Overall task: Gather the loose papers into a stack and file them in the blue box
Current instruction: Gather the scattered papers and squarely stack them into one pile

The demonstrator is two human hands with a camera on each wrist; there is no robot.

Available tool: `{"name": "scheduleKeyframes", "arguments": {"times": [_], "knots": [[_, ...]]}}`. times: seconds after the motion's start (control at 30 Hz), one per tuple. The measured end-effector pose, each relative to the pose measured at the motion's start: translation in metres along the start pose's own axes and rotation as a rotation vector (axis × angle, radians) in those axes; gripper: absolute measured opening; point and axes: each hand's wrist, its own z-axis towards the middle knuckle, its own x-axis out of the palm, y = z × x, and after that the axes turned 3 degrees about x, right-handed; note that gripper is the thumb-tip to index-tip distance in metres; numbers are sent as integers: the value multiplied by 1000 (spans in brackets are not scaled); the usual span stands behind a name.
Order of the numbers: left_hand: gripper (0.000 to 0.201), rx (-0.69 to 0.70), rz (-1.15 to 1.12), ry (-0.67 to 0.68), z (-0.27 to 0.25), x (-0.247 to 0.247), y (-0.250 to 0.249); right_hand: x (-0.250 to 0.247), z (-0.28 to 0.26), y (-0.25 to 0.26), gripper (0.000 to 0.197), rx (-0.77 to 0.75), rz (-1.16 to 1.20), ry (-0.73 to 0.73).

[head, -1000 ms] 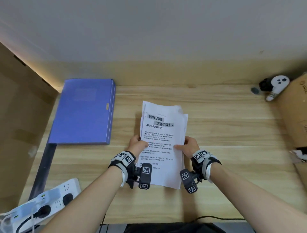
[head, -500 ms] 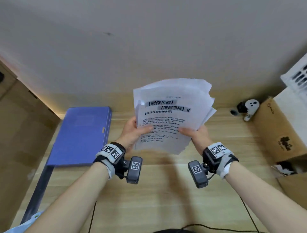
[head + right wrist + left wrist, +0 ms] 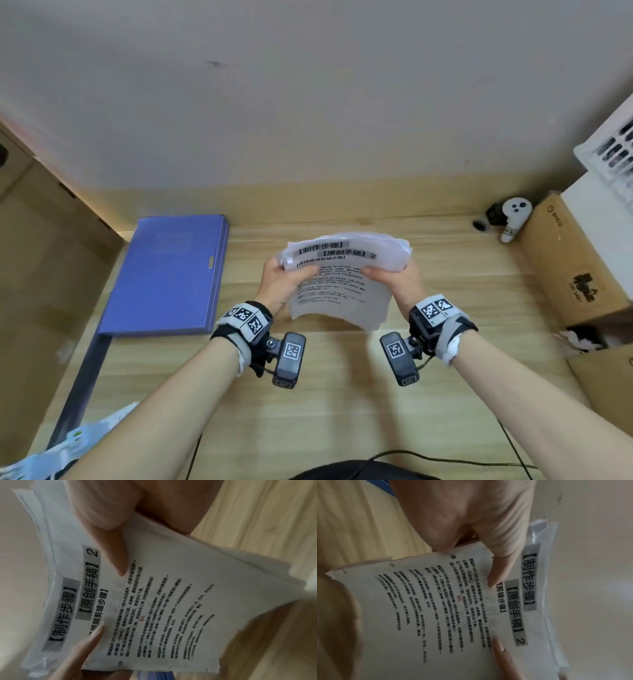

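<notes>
A pale wall rose behind the wooden desk point(image 3: 342, 394). The closed blue box point(image 3: 164, 274) lay flat at the desk's far left, well apart from the hands. A cardboard carton point(image 3: 568, 260) stood at the right edge. The stack of papers point(image 3: 339, 291), its sheets unevenly fanned, was held above the desk, top edge curling away. The left hand point(image 3: 279, 284) pinched its left side and the right hand point(image 3: 400, 281) its right side, thumbs on the printed front.
</notes>
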Motion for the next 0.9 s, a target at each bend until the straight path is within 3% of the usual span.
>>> {"name": "scheduleKeyframes", "arguments": {"times": [0.17, 0.3, 0.47, 0.6, 0.7, 0.77, 0.9], "knots": [[28, 103, -12, 58, 6, -6, -27, -7, 6, 25, 29, -126, -14, 18], [18, 86, 80, 31, 3, -2, -22, -9, 5, 15, 22, -146, -119, 24], [11, 99, 101, 37, 5, 7, -29, -8, 9, 21, 10, -166, -83, 14], [12, 134, 107, 35, 5, 3, -30, -15, 10, 22, 11, -155, -62, 24], [17, 85, 149, 30, 2, 3, -14, -19, 9, 2, 17, -56, -101, 40], [16, 53, 157, 40, 1, 7, -7, -21, 9, -10, 25, 18, -98, 24], [12, 62, 168, 41, 6, 14, -6, -23, 13, -15, 30, 26, -42, -40]]}}
